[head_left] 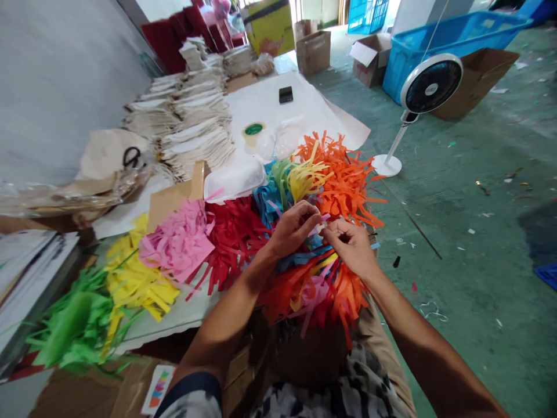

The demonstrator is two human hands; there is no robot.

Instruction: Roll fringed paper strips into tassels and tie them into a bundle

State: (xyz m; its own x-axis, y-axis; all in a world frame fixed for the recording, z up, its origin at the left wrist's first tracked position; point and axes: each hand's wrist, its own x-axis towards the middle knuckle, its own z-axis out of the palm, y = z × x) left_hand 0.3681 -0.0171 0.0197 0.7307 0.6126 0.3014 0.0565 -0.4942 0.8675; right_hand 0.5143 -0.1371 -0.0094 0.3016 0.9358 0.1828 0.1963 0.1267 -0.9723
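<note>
My left hand (pixel 296 227) and my right hand (pixel 353 248) meet above the table's near edge, fingers closed in a pinch. Between the fingertips shows a small pale strip (pixel 321 227), too small to make out exactly. Below the hands hangs a fringed paper bundle (pixel 313 290) in orange, pink, yellow and blue. Orange fringed paper (pixel 348 180) lies beyond them, beside yellow fringe (pixel 307 177) and blue fringe (pixel 266 203). Further left are red fringed paper (pixel 235 232), pink fringed paper (pixel 178 241), yellow paper strips (pixel 139 281) and green paper strips (pixel 78 325).
A white plastic tray (pixel 235 180), a tape roll (pixel 253 130) and a phone (pixel 286 94) lie on the white table. Stacks of pale sheets (pixel 195 122) line the wall. A white fan (pixel 430 87) stands on the floor at right, near a blue crate (pixel 452 38).
</note>
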